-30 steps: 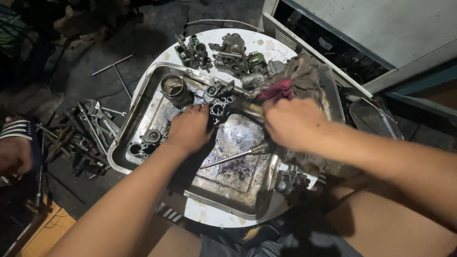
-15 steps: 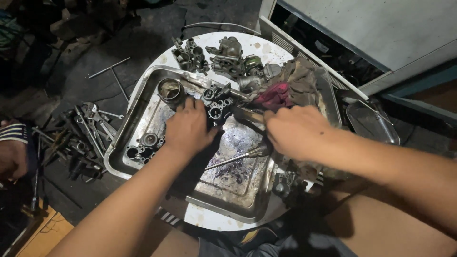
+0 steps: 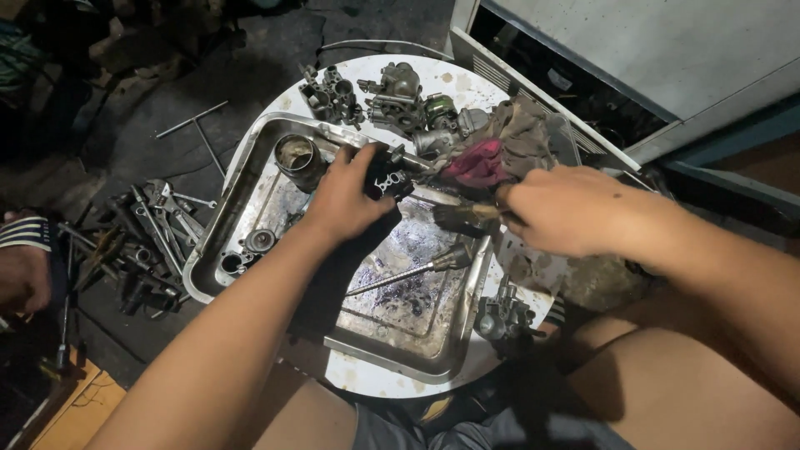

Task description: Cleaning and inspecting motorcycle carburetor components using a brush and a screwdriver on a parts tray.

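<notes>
Head view: a small dark metal carburettor part (image 3: 388, 180) is gripped in the closed left hand (image 3: 348, 200) over the steel tray (image 3: 218, 242). A dark brush-like tool (image 3: 467, 218), lying crosswise and pointing left toward that part, is pinched in the closed right hand (image 3: 567, 208) just beside it.

Pile of wrenches (image 3: 137, 237) on the dark floor, T-handle tool (image 3: 198, 125), grey cabinet (image 3: 667, 58), white cable (image 3: 375, 43)

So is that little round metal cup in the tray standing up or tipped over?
Standing up. The metal cup sits in the tray with its round open mouth facing up, beside the left hand.
</notes>
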